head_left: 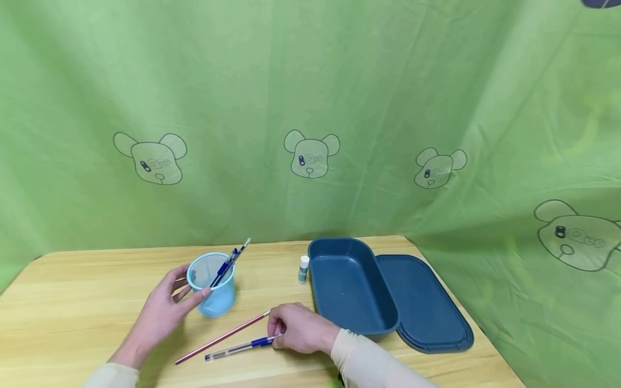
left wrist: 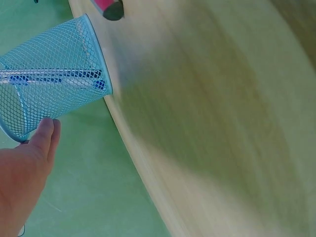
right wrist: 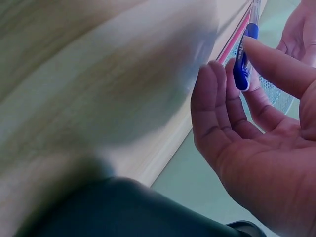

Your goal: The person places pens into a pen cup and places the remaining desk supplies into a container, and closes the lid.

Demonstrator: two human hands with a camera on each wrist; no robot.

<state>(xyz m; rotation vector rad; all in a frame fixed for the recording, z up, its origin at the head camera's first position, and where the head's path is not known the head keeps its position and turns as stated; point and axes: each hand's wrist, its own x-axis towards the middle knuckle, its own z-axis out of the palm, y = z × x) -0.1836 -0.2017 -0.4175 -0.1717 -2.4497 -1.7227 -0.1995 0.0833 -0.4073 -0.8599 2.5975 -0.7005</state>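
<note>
My left hand [head_left: 162, 304] holds a light-blue mesh pen cup [head_left: 216, 302] at its rim, thumb on the near side and fingers round the left. In the left wrist view, fingertips touch the mesh. Inside the cup lean a pen with a blue cap [head_left: 222, 271] and another slim writing tool with a pale end [head_left: 249, 242]. My right hand [head_left: 303, 330] pinches a clear pen with blue parts [head_left: 237, 349] by its blue end, between thumb and fingers [right wrist: 206, 94]. Just beyond that pen, a metallic pink pencil [head_left: 220, 338] lies slantwise on the table.
A dark-blue rectangular box [head_left: 349, 291] stands open right of centre, with its flat lid [head_left: 429, 307] lying beside it. Left of the box stands a white-capped glue stick [head_left: 303, 269]. Green curtains [head_left: 233, 108] hang behind and to the right of the wooden table [head_left: 87, 312].
</note>
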